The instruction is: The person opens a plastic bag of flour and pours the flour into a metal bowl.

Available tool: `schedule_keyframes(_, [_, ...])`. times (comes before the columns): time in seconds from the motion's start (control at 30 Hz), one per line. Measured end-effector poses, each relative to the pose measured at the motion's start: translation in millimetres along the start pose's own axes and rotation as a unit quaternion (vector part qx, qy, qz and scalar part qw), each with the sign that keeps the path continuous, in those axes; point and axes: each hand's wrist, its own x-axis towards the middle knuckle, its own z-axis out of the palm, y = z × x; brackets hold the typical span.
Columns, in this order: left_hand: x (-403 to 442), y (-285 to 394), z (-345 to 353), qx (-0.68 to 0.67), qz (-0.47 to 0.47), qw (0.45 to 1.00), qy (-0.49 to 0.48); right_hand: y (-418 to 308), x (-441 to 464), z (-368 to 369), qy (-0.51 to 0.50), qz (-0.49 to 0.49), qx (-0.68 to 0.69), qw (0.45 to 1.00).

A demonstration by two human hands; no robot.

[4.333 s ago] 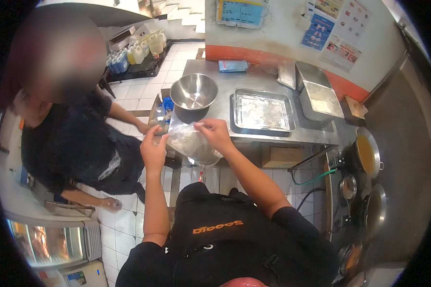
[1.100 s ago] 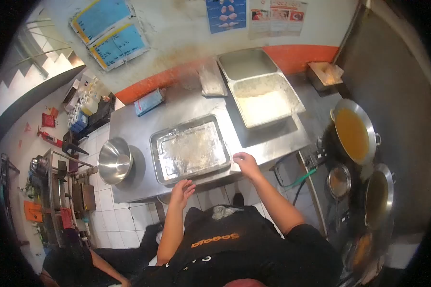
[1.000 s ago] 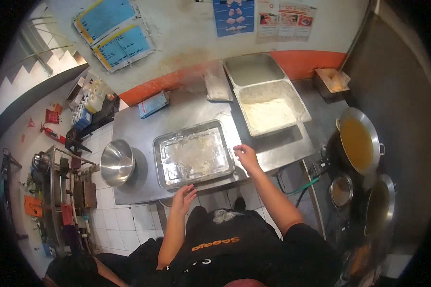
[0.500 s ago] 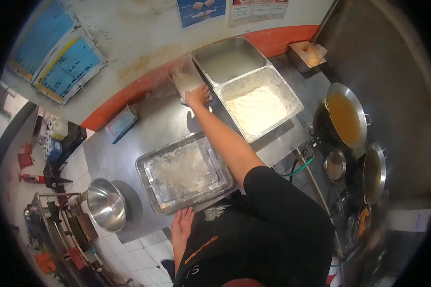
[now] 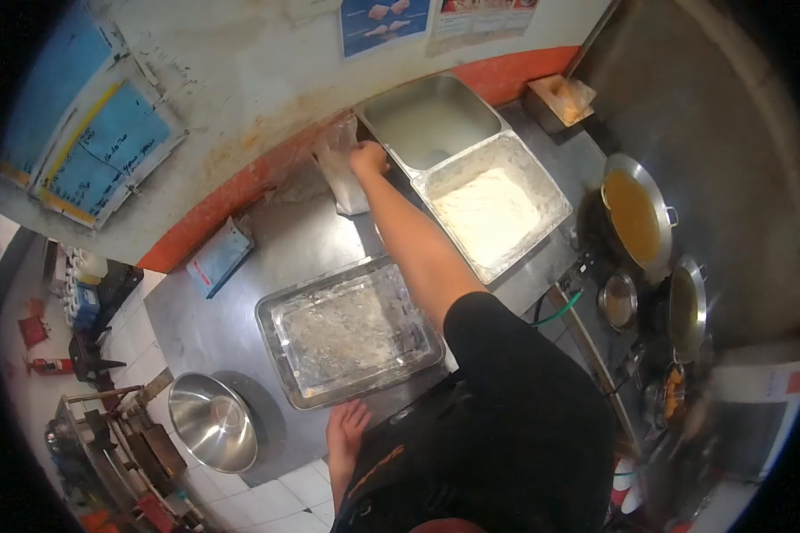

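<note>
Tray (image 5: 373, 380) sits on bench (image 5: 302, 240), bowl (image 5: 206, 417) at its left, packet (image 5: 220, 258) and plastic bag (image 5: 338, 182) behind it; two pans (image 5: 547, 182) right of bag, powder (image 5: 489, 209) in nearer one; woks (image 5: 656, 191) beyond, at right of bench.

The bag (image 5: 336, 173) is perhaps whitish; the tray (image 5: 280, 357) silver-grey; the sleeve (image 5: 511, 355) black.

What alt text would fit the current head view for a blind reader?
A person's right hand, its grip unclear, reaches across a metal table to a plastic bag beside two adjoining metal pans, the nearer holding pale powder. The left hand is beside the near edge of a shallow tray, with a bowl farther left.
</note>
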Motion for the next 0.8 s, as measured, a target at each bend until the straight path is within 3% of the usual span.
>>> schedule_keyframes(0.03, [-1, 0, -5, 0.031, -0.012, 0.999, 0.004, 3, -4, -2, -0.001, -0.003, -0.003, 1.0])
schedule_keyframes(0.1, [-2, 1, -14, 0.057, -0.02, 0.998, 0.008, 22, -4, 2, 0.094, -0.072, 0.077, 0.99])
schedule_keyframes(0.17, [-1, 1, -23, 0.257, -0.022, 0.965, -0.05, 38, -18, -9, 0.132, -0.174, 0.078, 0.973])
schedule_keyframes(0.2, [-5, 1, -19, 0.247, -0.015, 0.968, -0.044, 38, -34, -21, 0.129, -0.202, 0.137, 0.961])
schedule_keyframes(0.27, [-9, 16, 7, 0.438, -0.023, 0.898, -0.044, 39, -60, -38, 0.112, -0.216, 0.199, 0.949])
schedule_keyframes(0.4, [-9, 50, 56, 0.519, -0.013, 0.85, -0.085, 39, -98, -62, 0.08, -0.218, 0.252, 0.939])
schedule_keyframes(0.47, [-3, 69, 81, 0.564, 0.063, 0.818, -0.091, 31, -113, -79, 0.053, -0.214, 0.283, 0.933])
schedule_keyframes(0.53, [-11, 96, 129, 0.628, 0.165, 0.76, -0.024, 22, -126, -101, 0.046, -0.254, 0.283, 0.924])
schedule_keyframes(0.6, [-28, 123, 191, 0.609, 0.346, 0.713, 0.031, 15, -139, -124, 0.034, -0.264, 0.298, 0.917])
schedule_keyframes(0.63, [-21, 129, 216, 0.54, 0.482, 0.69, 0.037, 11, -144, -138, 0.025, -0.272, 0.311, 0.91])
schedule_keyframes(0.67, [-34, 146, 252, 0.536, 0.523, 0.662, 0.023, 7, -152, -154, 0.028, -0.274, 0.311, 0.91])
schedule_keyframes(0.7, [-25, 157, 274, 0.546, 0.587, 0.596, 0.027, 5, -162, -171, 0.009, -0.277, 0.325, 0.904])
schedule_keyframes(0.73, [-29, 172, 307, 0.534, 0.693, 0.484, -0.018, 3, -170, -185, -0.01, -0.279, 0.338, 0.899])
schedule_keyframes(0.8, [-37, 188, 368, 0.544, 0.766, 0.344, 0.011, 1, -179, -208, -0.023, -0.285, 0.352, 0.892])
